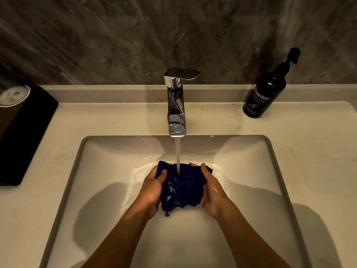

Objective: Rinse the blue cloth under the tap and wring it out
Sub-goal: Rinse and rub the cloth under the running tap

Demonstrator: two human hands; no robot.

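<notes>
the blue cloth [181, 188] was bunched over the sink [251, 171], under the stream from the chrome tap [176, 101]. the left hand [152, 192] and right hand [211, 192] gripped its two sides, fingers curled into it. a black soap bottle [265, 93] stood on the surface [309, 142] at back right, a dark box [23, 132] at left, both well apart from the cloth.
</notes>
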